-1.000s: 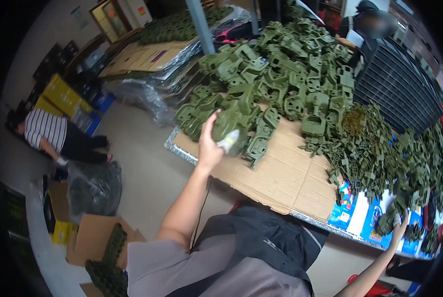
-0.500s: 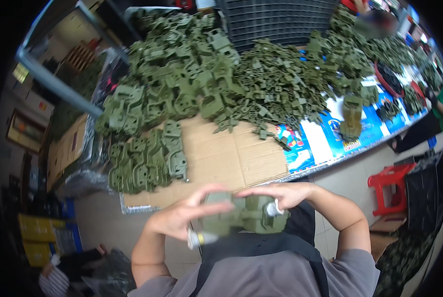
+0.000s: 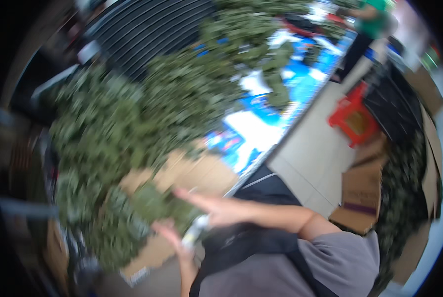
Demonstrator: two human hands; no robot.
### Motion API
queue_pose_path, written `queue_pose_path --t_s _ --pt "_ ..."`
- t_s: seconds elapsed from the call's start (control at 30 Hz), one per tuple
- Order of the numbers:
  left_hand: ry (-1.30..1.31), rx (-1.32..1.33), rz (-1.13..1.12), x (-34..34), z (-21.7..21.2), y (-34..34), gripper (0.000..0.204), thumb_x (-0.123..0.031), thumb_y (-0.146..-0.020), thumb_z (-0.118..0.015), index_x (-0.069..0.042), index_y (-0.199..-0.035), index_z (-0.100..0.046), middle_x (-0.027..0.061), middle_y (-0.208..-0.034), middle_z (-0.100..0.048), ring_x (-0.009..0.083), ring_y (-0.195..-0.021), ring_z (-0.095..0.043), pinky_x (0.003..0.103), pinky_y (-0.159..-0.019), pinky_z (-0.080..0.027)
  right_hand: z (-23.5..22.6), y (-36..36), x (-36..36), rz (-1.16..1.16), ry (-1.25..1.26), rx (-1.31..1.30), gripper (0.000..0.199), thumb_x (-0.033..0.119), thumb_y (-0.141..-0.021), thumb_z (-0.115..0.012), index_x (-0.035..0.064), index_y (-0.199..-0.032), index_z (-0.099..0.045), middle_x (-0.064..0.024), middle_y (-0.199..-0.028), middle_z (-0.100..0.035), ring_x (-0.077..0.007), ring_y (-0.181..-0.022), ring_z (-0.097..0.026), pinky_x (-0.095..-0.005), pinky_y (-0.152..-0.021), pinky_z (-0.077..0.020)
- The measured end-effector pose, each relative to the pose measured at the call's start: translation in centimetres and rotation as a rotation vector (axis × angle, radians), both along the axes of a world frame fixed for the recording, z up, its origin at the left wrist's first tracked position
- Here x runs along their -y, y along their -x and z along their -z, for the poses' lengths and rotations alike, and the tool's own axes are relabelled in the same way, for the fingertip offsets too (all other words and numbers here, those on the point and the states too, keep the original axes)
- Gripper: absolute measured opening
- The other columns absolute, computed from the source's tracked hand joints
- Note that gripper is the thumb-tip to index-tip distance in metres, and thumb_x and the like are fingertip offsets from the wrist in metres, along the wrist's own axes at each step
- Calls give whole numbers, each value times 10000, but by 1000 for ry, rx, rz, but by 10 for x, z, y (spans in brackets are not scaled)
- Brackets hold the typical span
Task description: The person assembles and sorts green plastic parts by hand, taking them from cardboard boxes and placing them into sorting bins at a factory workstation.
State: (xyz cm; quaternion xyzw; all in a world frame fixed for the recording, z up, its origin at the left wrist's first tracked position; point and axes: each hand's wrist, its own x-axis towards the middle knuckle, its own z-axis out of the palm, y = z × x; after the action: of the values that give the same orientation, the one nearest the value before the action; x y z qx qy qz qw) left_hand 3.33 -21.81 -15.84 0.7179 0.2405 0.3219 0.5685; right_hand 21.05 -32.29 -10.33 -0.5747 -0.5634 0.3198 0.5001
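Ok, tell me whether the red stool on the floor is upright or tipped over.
Cannot tell for sure. The red stool is motion-blurred; it looks to be standing on the grey floor beside the table edge.

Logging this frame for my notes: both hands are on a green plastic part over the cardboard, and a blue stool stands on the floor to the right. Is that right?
Not quite: the stool is red, not blue, as the head view shows. Both hands, left and right, are on the green plastic part over the cardboard, though blur hides the grip.

Single head view, tilted, looking down, close over table (image 3: 191, 173)
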Motion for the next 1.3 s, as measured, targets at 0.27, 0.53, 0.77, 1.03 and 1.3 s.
queue_pose_path --t_s 0.27,0.53,0.77,1.03,1.3 --pt "732 74 497 -86 -32 0 792 -547 -836 -494 -64 -1385 -189 172 -1314 -340 280 -982 -525 436 -860 -453 -5 -34 3 263 74 -31 873 61 -674 -533 67 -1423 -84 -236 -1262 -403 -371 -1076 -481 -385 -884 -410" --pt "852 209 632 -90 -30 -14 743 -550 -835 -497 -62 -1346 -267 157 -1207 -424 245 -850 -543 409 -774 -486 43 -11 -38 631 -92 702 539 240 -612 -672 120 -1124 -554 -180 -1088 -463 -327 -1008 -464 -401 -843 -426" --pt "952 380 594 -83 -27 -21 716 -551 -832 -501 -32 -1303 -354 174 -1141 -512 257 -844 -580 434 -768 -502 59 -65 -15 812 209 741 271 74 -725 -537 95 -996 -529 -191 -1026 -467 -338 -927 -500 -408 -762 -444" --pt "928 -43 619 -78 -18 -27 716 -517 -873 -412 58 -1293 -336 255 -1224 -469 378 -1028 -543 524 -887 -438 6 -31 7 719 -100 122 220 43 -717 -660 51 -929 -604 -87 -880 -620 -238 -888 -609 -316 -767 -469" --pt "682 -40 592 -63 -65 -36 582 -112 -822 -617 8 -1317 -336 123 -1285 -437 225 -1134 -486 351 -962 -396 -42 -2 5 425 -42 724 341 -36 -612 -577 69 -930 -640 -70 -647 -397 -241 -605 -501 -353 -528 -422"
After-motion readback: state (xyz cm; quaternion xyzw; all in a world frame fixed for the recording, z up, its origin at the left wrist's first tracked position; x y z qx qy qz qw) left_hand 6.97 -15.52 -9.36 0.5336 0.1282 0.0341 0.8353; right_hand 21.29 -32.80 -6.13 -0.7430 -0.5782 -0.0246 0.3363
